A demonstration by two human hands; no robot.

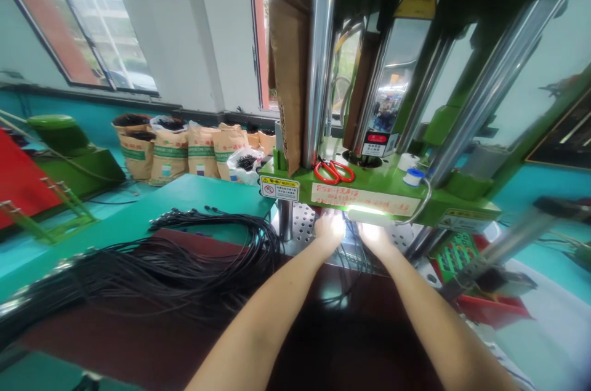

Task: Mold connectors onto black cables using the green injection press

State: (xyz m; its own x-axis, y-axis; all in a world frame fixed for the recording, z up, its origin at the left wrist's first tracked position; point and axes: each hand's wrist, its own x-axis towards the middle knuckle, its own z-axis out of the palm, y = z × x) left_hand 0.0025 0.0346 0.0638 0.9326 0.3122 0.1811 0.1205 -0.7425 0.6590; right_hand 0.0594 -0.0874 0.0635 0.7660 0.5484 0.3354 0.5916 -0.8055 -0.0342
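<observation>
The person would do well to keep the thin black flexible cables (363, 255) straight and untangled, and the fingers clear of the green metal press plate (455, 201) above. The cables trail towards the person between the left hand (330, 229) and the right hand (375, 237), under the plate's front edge; glare hides the fingertips, so how far either grip is closed, or on what, cannot be told.

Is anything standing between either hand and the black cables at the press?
Nothing visible does: the black cables run out between the left hand and the right hand. The green press plate and bright light strip sit above the work, and glare obscures the fingertips, so I can't confirm contact there.
</observation>
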